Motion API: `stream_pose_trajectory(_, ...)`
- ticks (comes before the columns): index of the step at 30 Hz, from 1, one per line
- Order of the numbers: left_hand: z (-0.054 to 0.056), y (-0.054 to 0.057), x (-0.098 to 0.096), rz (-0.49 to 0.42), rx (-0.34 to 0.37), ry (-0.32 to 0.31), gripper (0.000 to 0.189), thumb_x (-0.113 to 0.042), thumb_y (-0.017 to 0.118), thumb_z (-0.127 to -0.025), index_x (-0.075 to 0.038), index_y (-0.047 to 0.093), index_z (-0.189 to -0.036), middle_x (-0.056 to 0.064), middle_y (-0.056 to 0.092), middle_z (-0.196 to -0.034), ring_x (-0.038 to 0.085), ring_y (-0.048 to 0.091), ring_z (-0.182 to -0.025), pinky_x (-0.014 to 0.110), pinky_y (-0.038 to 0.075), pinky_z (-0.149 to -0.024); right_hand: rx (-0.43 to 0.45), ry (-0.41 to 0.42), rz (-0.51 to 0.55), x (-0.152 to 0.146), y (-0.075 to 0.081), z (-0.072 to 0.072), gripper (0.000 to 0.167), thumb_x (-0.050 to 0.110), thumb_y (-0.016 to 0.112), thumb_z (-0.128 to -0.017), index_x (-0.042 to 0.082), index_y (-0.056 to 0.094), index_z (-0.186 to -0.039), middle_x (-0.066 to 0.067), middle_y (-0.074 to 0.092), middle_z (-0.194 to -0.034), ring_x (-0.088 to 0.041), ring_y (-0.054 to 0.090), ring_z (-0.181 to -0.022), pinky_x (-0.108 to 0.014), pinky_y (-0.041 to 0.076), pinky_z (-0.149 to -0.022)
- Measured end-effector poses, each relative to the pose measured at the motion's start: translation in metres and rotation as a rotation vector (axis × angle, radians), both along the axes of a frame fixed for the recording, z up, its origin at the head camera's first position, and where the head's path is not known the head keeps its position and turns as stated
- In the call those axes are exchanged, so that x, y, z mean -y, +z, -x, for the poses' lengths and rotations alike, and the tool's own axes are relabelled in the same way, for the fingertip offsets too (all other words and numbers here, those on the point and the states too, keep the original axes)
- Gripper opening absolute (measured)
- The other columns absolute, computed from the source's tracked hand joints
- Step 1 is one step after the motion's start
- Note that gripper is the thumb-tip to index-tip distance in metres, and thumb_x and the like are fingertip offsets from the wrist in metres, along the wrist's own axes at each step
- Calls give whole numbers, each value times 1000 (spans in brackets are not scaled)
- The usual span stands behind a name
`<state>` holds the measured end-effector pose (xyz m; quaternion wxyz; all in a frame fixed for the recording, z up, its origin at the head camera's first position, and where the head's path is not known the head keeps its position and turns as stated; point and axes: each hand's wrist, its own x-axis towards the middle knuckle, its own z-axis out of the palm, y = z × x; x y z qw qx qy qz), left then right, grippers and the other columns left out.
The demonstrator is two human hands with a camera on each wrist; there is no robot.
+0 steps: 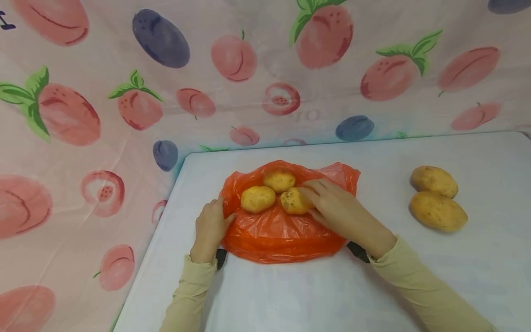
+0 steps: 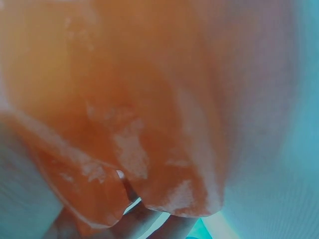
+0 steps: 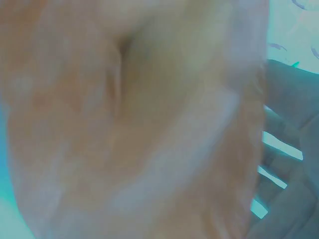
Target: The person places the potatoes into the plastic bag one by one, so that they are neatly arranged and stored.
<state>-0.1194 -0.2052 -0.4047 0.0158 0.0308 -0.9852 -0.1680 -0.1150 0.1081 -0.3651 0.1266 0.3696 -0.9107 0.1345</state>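
An orange plastic bag (image 1: 278,249) lies spread with its mouth turned up, several crinkled folds along its front. Three potatoes sit in it: one at the left (image 1: 257,199), one at the back (image 1: 280,180) and one at the right (image 1: 293,201). My left hand (image 1: 210,228) grips the bag's left edge, thumb on the inner side. In the left wrist view the orange film (image 2: 149,124) hangs before the fingers. From the right, my right hand (image 1: 336,207) holds the right potato, fingers over its far side. Blurred film covers most of the right wrist view.
Two more potatoes, a rear one (image 1: 434,181) and a front one (image 1: 438,211), lie against each other on the white table (image 1: 298,295) at the right. Behind the table hangs a fruit-print cloth (image 1: 265,64), which also runs along the left side.
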Motion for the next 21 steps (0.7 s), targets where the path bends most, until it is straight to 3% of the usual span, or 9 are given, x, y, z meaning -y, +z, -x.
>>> stream_pose_trajectory(7,1,-1,0,-10,17,4,51,-25,79,-86,1,58,-124,17,65,-101,32,58,-91,50,57,-80,33,-53,-62,-14,9,-6,57,17,81,-83,4,58,-133,-15,57,-134,-33,51,-129,-50,48,-103)
stream_pose_trajectory(21,1,0,0,-4,16,10,51,-26,79,-86,1,59,-124,17,64,-100,33,59,-90,50,57,-79,-17,-35,-49,-39,10,-11,64,16,85,-78,1,56,-134,-15,55,-134,-32,51,-124,-50,51,-98)
